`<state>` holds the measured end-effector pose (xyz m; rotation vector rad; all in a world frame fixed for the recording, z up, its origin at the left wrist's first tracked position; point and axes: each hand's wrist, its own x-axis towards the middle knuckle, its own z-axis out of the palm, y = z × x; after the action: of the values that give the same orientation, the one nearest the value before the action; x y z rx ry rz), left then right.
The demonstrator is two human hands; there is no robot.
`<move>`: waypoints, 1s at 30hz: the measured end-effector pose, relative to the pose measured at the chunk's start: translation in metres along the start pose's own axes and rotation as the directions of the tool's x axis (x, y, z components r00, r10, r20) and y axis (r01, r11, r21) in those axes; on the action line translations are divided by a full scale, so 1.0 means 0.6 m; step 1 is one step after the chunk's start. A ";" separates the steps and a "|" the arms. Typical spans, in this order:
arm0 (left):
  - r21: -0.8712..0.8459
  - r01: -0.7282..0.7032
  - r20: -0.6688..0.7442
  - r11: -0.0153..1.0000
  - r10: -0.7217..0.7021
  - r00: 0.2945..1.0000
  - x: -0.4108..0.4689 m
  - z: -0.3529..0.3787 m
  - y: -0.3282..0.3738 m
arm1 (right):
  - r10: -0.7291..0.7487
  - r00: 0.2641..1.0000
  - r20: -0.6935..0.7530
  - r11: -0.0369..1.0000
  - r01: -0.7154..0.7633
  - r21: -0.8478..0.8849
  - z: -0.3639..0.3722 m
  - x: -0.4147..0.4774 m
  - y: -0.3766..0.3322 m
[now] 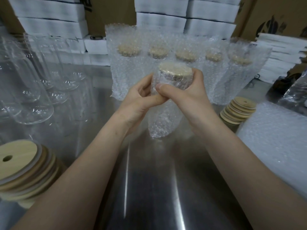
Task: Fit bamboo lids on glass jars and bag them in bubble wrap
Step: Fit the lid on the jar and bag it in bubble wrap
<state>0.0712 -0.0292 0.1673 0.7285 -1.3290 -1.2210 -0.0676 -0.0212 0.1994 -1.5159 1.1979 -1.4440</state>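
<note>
Room: brown cardboard boxes (106,12) and stacked white foam blocks (49,15) are seen along the back, beyond the table's far edge.
Surface: a brushed stainless-steel table (149,188) is spread under everything, with streaks of reflected light down its middle.
Bubble wrap supply: a flat pile of clear bubble-wrap bags (272,138) is laid at the table's right edge.
Empty jars: a group of tall clear glass jars (33,90) is gathered on the left (which end is up cannot be told through the glare).
Finished row: five bagged, lidded jars (182,55) are stood upright side by side across the far middle, the bag mouths left open above the lids.
Held jar: a tall glass jar sleeved in a bubble-wrap bag (163,120) is held at the centre, in front of the row. Its long axis is kept near upright, the lid end pointed up and slightly away, the base end pointed down at the table.
Lid: a round pale bamboo lid (175,70) is seated on the held jar, under the wrap.
Lid stacks: one slanting stack of bamboo lids with straw holes (21,171) is placed near left, a smaller stack (237,112) at right beside the bags.
Left hand (139,100): curled round the wrapped jar just below the lid, from the left.
Right hand (187,93): wrapped round the jar's neck and lid edge, the thumb laid across the front.
</note>
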 end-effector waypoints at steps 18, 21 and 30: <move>0.585 0.024 -0.179 0.810 0.100 0.979 0.000 -0.003 -0.032 | -0.156 0.930 -0.332 0.974 0.089 -0.209 0.090 0.024 -0.003; 0.614 0.047 -0.311 0.788 0.186 0.932 0.003 -0.009 -0.028 | -0.175 0.922 -0.346 0.968 0.097 -0.230 0.122 0.028 -0.009; 0.488 0.028 -0.394 0.872 0.191 0.899 0.004 -0.023 -0.039 | -0.248 0.913 -0.324 0.878 0.070 -0.474 0.159 0.046 -0.010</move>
<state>0.0783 -0.0409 0.1436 1.2090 -1.2753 -0.5926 0.0258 -0.0547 0.2025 -1.7267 1.7782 -1.7040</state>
